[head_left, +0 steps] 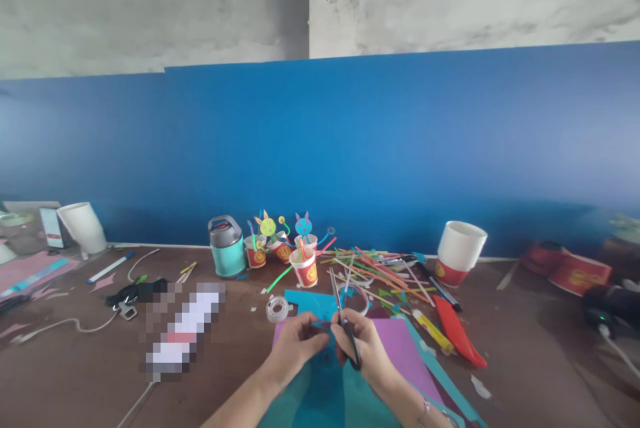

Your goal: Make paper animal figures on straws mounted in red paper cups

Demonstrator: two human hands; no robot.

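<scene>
Currently, surface [520,328]: purple sheet [401,343] and teal sheet [370,407] near the hands
Right hand [369,347]: fingers closed round scissors [342,317], blades pointing forward
Left hand [294,343]: fingers pinched on small blue paper piece [323,325]
Paper piece: between hands, just left of scissors

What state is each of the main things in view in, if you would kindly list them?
Left hand, pinching small blue paper piece
Right hand, gripping scissors
Scissors, held, blade opening unclear
Small blue paper piece, held at the fingertips
Teal flask, upright, lid on
Large white-and-red cup, upright
Straws, loosely scattered
Yellow tube, lying down
</scene>
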